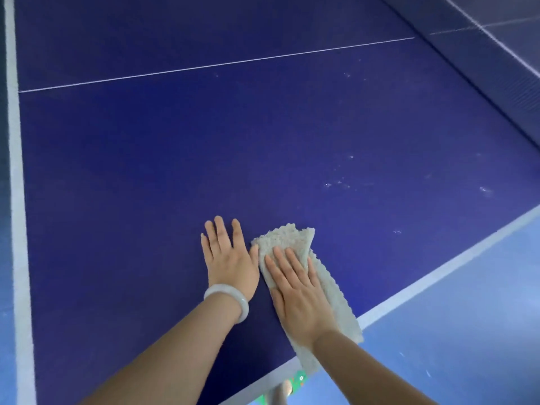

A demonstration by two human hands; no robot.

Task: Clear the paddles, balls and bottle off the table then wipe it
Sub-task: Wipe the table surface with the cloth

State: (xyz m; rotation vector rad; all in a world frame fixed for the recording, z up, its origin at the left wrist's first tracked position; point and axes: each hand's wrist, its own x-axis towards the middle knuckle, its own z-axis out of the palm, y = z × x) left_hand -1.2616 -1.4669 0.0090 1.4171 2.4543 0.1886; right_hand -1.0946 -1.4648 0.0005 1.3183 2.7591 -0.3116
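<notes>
Head view, table: the dark blue table (146, 171) is seen with no paddles, balls or bottle in frame, so the clearing part is judged done and the wiping step is judged to be in hand
Head view, cloth: a pale, fluffy cloth (295, 244) is laid flat on the table near its closer right edge; its long axis runs from the table's edge, where its tail hangs slightly over, up and leftward toward the middle
Head view, right hand: the right hand (301, 296) is spread flat, palm down, on top of the cloth, fingers together and pointing away from the body; nothing is gripped, the cloth is only pressed
Head view, left hand: the left hand (228, 258) is laid flat and wide open on bare table just beside the cloth's left edge, holding nothing; a pale bangle (230, 299) is worn on the wrist
Head view, marks: pale specks (339, 184) are seen farther out and to the right of the cloth, well apart from it
Head view, key relation: the specks lie ahead and to the right of the right hand, which is the nearer one; a push forward and rightward is judged to be called for
Head view, pose: both forearms are stretched forward over the near edge
</notes>
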